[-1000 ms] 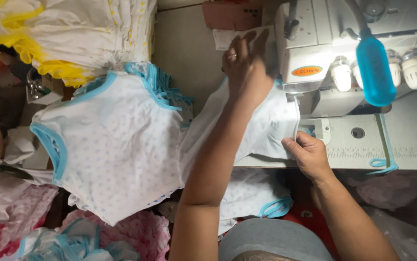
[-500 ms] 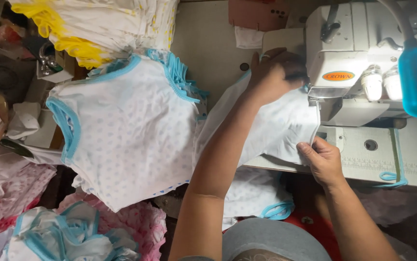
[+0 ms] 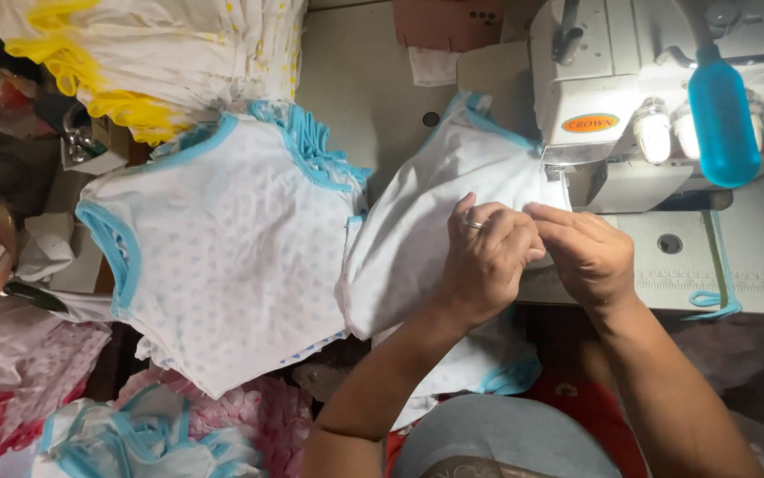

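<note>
A white garment with blue trim (image 3: 417,221) lies across the sewing table, its upper corner under the head of a white sewing machine (image 3: 612,80). My left hand (image 3: 483,257) and my right hand (image 3: 585,252) meet at the garment's edge just in front of the machine, both pinching the fabric with their fingertips touching. A ring shows on my left hand. To the left lies a stack of finished white dotted garments with blue trim (image 3: 222,239).
A pile of white garments with yellow trim (image 3: 152,53) sits at the top left. A blue bottle (image 3: 722,115) hangs on the machine. Pink and blue-trimmed cloth (image 3: 152,425) is heaped at the lower left. A loop of blue trim (image 3: 718,296) rests on the machine bed.
My left hand has come back from the far side of the machine head to the garment's near edge, joining my right hand. The view has shifted a little to the left.
</note>
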